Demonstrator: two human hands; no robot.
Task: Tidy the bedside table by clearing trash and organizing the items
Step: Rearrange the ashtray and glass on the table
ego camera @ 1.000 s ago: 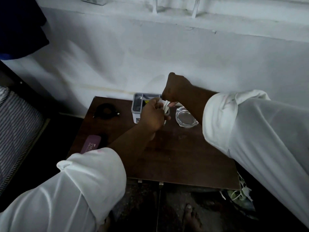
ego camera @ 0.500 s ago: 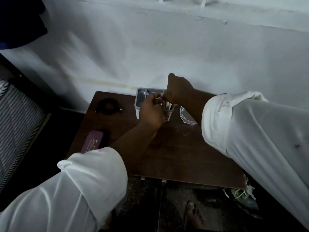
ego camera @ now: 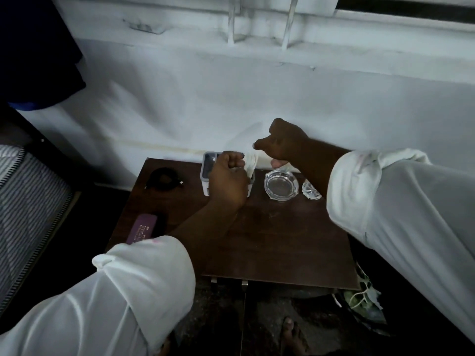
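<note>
A dark wooden bedside table (ego camera: 270, 242) stands against a white wall. At its back edge sits a small grey-and-white organizer box (ego camera: 207, 173). My left hand (ego camera: 227, 179) hovers over the box with fingers curled, gripping a white paper or tissue (ego camera: 250, 161). My right hand (ego camera: 282, 143) is raised just right of it and pinches the same white piece from above. A clear glass ashtray (ego camera: 281, 185) sits right of the box, with a crumpled foil wrapper (ego camera: 311, 190) beside it.
A coiled black cable (ego camera: 164, 179) lies at the table's back left. A purple case (ego camera: 142, 231) rests at the left edge. A striped mattress (ego camera: 28, 201) is on the left. A bag (ego camera: 362, 299) lies on the floor at the right; a bare foot (ego camera: 293, 335) is below.
My right hand has risen up and to the right, drawing the white piece up out of the box. The ashtray and foil wrapper are now uncovered. The camera tilted slightly.
</note>
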